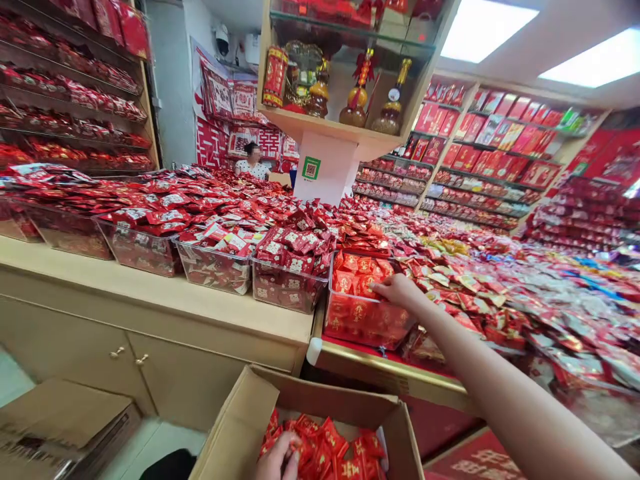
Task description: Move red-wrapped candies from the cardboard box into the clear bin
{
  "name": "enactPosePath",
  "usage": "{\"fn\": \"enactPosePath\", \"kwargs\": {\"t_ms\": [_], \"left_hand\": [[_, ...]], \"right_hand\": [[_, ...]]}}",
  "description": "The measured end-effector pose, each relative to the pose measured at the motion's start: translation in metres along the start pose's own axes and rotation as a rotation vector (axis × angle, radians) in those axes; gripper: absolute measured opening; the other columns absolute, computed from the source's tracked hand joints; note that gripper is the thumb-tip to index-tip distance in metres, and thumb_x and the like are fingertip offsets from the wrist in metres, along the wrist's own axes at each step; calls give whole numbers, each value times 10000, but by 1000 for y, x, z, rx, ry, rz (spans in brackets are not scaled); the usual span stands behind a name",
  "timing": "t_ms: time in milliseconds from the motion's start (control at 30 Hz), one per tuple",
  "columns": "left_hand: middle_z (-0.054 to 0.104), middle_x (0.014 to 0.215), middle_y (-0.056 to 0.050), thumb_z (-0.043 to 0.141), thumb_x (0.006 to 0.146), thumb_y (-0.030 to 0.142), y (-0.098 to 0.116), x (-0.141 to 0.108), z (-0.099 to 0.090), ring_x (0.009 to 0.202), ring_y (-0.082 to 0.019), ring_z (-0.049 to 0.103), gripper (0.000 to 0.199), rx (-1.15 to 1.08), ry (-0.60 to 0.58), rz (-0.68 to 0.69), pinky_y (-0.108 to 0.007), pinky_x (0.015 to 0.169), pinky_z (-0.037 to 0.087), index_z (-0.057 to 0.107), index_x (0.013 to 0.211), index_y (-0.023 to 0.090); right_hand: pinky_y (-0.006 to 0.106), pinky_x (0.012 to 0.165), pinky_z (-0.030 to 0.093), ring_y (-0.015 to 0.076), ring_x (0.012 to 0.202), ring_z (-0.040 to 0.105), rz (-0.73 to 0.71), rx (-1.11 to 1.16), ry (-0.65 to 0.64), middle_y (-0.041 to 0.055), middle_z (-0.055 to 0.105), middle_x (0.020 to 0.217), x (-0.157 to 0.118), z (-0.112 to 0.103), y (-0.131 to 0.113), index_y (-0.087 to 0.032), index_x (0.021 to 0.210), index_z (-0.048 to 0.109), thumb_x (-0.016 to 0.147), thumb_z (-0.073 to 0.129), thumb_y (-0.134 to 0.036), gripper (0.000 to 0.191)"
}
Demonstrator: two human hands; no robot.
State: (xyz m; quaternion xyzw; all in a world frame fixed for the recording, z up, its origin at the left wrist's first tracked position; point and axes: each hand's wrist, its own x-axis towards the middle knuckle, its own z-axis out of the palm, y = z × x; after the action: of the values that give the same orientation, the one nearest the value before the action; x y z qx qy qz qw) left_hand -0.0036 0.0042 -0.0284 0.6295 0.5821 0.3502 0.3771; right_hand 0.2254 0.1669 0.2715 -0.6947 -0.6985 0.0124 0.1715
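My left hand is down inside an open cardboard box, its fingers curled among small shiny red packets with gold print. Whatever lies under those fingers is hidden. My right hand reaches over the right rim of a clear plastic bin. Its fingertips are pinched together on a red packet at the top of the pile. The bin's packets look like the ones in the box.
Left of the bin, more clear bins of red packets line a cream counter. Heaped packets spread to the right. A closed carton sits on the floor at left. A person is behind the counter, beside a white pillar.
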Motion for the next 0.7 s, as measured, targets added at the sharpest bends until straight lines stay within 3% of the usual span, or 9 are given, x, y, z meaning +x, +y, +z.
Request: {"fn": "enactPosePath", "kwargs": {"t_ms": [100,167,200,233,333,400,500,600,700], "left_hand": [[640,901,-83,310,763,194,14,-10,-10,800,-147,584,304,304,-314,-116,-233,723,436,502,997,162],[642,968,-105,420,705,233,14,-17,-13,853,-200,588,316,393,-496,-167,-301,750,440,543,989,172],[648,974,-114,479,659,249,12,-21,-13,863,-238,590,327,428,-587,-191,-348,753,440,574,964,180],[657,960,-123,531,608,257,9,-24,-12,854,-279,594,335,451,-661,-210,-395,743,439,604,927,186],[674,918,-149,581,541,275,5,-30,-10,802,-351,602,377,514,-823,-245,-475,675,437,637,904,191],[671,930,-145,549,576,306,6,-30,-7,795,-342,605,396,534,-836,-238,-466,660,439,620,950,198],[670,915,-126,495,624,295,7,-28,-5,786,-295,606,363,545,-787,-212,-416,665,442,607,952,190],[679,850,-94,485,616,234,2,-30,-5,733,-246,602,297,535,-729,-206,-364,646,445,624,874,184],[676,783,-58,462,615,181,-4,-30,-5,689,-204,592,248,507,-623,-213,-330,635,447,623,803,187]], "right_hand": [[258,510,308,136,525,473,-6,5,205,55,555,576,-31,-12,-8,-135,662,586,747,460,-416,320],[261,550,336,149,588,498,-123,43,335,58,579,654,-64,-8,-15,-153,751,581,781,421,-401,296],[260,571,354,151,608,510,-225,73,315,54,586,667,-84,1,-18,-162,755,579,794,408,-385,284],[262,594,374,154,627,524,-332,98,215,52,591,671,-105,16,-20,-167,742,581,803,400,-360,271],[301,692,417,195,748,568,-520,40,-359,81,621,754,-166,95,-18,-166,748,601,786,422,-244,199],[322,721,442,235,844,579,-381,-21,-676,129,617,924,-197,161,-14,-150,899,598,727,512,-230,208],[377,731,468,317,943,552,-325,-29,-811,170,566,1081,-227,243,-14,-151,1074,538,528,700,-220,573],[403,737,472,324,967,545,-330,8,-818,143,544,1130,-250,285,-24,-185,1040,568,568,645,-158,479],[332,669,486,249,856,610,-297,53,-770,105,591,1059,-258,297,-29,-214,958,610,680,445,-50,362]]}}
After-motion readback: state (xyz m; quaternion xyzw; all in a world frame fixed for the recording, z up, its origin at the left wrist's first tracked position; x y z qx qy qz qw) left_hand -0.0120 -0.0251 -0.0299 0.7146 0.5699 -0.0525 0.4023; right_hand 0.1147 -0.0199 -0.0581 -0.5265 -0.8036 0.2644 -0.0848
